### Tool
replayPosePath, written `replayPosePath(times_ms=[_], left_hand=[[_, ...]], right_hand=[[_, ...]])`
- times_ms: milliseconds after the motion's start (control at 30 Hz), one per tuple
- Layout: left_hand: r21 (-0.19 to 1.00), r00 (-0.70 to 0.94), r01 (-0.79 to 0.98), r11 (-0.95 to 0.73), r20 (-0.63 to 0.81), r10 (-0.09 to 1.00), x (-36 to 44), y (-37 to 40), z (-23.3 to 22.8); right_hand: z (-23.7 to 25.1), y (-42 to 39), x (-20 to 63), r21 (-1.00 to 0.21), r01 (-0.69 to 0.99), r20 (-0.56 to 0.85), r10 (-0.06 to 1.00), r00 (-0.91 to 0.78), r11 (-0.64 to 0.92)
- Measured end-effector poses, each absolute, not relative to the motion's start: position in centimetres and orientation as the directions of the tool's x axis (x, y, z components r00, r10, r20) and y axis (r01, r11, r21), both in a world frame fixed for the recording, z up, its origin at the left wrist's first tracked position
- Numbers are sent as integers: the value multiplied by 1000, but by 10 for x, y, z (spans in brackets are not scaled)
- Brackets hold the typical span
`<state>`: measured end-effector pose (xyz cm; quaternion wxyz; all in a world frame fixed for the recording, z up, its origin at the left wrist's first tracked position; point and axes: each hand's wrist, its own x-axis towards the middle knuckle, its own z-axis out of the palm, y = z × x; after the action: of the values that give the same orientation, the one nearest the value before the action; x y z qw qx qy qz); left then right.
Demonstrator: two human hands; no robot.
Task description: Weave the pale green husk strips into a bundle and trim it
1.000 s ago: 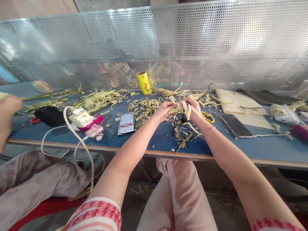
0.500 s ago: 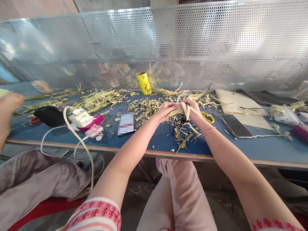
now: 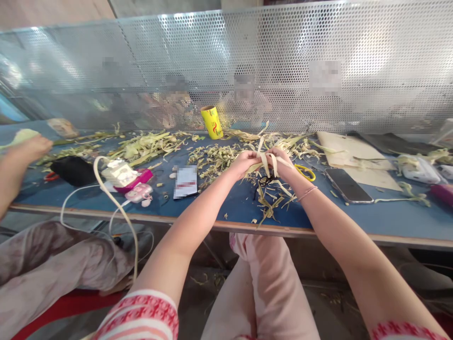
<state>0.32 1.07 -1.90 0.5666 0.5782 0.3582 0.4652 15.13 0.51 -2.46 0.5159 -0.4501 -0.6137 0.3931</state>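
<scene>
Hands together above table [image 3: 226,208]: my left hand [image 3: 244,163] and right hand [image 3: 281,159] both pinch pale husk strips [image 3: 265,160], fingers clenched on them. Yellow scissors [image 3: 306,172] just right of husk strips.

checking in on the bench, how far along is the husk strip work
Done: trimmed scraps litter the blue table under the hands, and a bigger heap of cuttings lies further back. In hand: the left hand and right hand pinch a bundle of pale strips between them. Left: loose strips behind the hands look unworked, and the yellow-handled scissors lie idle.
</scene>
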Motion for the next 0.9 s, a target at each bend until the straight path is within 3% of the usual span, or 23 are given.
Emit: replayPosePath(times_ms=[133,500,700,900], left_hand=[[990,277,-117,-76,107,955,4,9,-17],[991,263,-135,-15,50,963,5,5,-11],[989,291,-150,-2,46,955,5,5,-12],[990,335,-133,45,2,942,2,1,-10]], right_hand=[[-23,3,149,-957,122,259,965,-47,263],[-26,6,155,-859,200,458,882,-113,471],[-23,1,153,-840,159,496,852,-166,519],[-25,7,157,-806,268,532,845,-60,527]])
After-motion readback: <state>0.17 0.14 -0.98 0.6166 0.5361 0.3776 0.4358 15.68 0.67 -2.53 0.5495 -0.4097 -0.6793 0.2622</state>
